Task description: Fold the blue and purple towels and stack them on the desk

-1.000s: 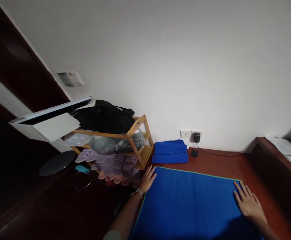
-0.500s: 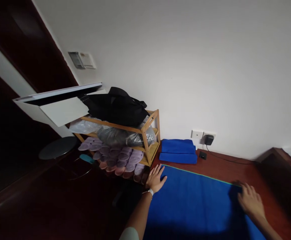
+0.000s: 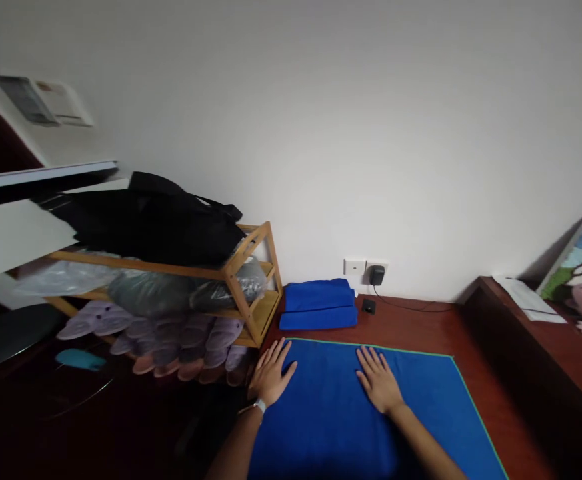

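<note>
At lower centre, a flat blue green-edged cloth (image 3: 321, 413) lies on a reddish-brown wooden table (image 3: 411, 317), before a folded blue cloth (image 3: 318, 307); left, a tiered light-wood rack (image 3: 265, 315) bears a black fabric bag (image 3: 161, 223).

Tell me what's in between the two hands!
Just the spread-out blue cloth lies between the left hand and the right hand. Nothing sits on it there, as the head view shows.

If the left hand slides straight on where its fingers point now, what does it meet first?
Probably the folded cloth, near its left end. The rack stands close beside the left hand's line; depth is unclear, so it might brush that instead.
</note>
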Action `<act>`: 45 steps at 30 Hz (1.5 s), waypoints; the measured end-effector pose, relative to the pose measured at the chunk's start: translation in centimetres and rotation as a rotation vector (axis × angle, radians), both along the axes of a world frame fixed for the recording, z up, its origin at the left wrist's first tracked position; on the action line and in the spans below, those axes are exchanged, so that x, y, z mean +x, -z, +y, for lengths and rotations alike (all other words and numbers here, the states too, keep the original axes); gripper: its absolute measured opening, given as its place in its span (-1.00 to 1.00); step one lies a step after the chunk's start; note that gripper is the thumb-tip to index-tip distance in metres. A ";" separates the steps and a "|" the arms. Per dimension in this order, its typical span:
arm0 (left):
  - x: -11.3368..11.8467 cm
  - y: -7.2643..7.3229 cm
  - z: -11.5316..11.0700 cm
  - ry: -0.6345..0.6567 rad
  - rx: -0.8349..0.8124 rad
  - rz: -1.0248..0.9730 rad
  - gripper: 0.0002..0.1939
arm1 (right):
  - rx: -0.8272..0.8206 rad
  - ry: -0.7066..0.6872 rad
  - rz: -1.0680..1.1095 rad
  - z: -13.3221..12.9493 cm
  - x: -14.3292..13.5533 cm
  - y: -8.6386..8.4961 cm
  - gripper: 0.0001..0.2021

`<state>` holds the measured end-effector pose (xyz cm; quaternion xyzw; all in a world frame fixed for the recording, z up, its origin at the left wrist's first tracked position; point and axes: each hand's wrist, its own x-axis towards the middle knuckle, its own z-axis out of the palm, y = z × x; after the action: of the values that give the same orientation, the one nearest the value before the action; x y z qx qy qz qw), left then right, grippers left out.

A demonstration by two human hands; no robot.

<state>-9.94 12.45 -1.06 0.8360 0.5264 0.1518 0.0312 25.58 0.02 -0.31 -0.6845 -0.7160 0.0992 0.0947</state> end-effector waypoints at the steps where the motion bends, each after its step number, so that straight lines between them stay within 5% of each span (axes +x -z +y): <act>1: 0.0 -0.1 0.1 -0.006 0.002 0.006 -0.35 | -0.003 0.049 -0.029 -1.0 3.1 0.4 -0.35; 5: 0.3 -0.4 0.1 -0.018 0.000 0.023 -0.36 | -0.016 0.277 -0.167 -4.6 14.9 2.1 -0.33; 9: 0.4 -0.7 0.1 -0.014 -0.009 0.046 -0.36 | -0.024 0.406 -0.207 -6.2 21.2 3.2 -0.29; 23: 0.7 -1.3 -0.2 -0.028 -0.041 0.064 -0.36 | -0.086 0.434 -0.285 -5.2 22.1 3.1 -0.33; 26: 0.7 -1.4 -0.3 -0.023 -0.040 0.049 -0.36 | -0.094 0.503 -0.306 -4.0 19.7 1.7 -0.34; 28: 0.6 -1.4 -0.3 -0.028 -0.050 0.044 -0.35 | -0.026 0.497 -0.286 -2.9 15.6 0.5 -0.35; 34: 0.6 -1.2 -0.2 -0.018 -0.062 0.026 -0.35 | 0.080 0.005 -0.037 -0.5 -2.5 -2.0 -0.33; 37: 0.6 -0.8 0.0 -0.019 -0.040 0.002 -0.35 | -0.005 -0.050 0.002 -0.3 -5.1 -1.8 -0.31; 40: 0.6 -0.6 0.1 -0.024 -0.033 -0.003 -0.36 | -0.037 0.020 -0.034 -1.5 -0.4 -0.9 -0.32; 45: 0.7 -0.7 0.1 -0.023 -0.045 0.013 -0.37 | -0.049 0.278 -0.165 -4.9 14.4 1.1 -0.37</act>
<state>-9.25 12.52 -0.31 0.8299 0.5395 0.1351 0.0447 40.00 -4.92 -1.36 -0.7849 -0.6172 0.0460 0.0314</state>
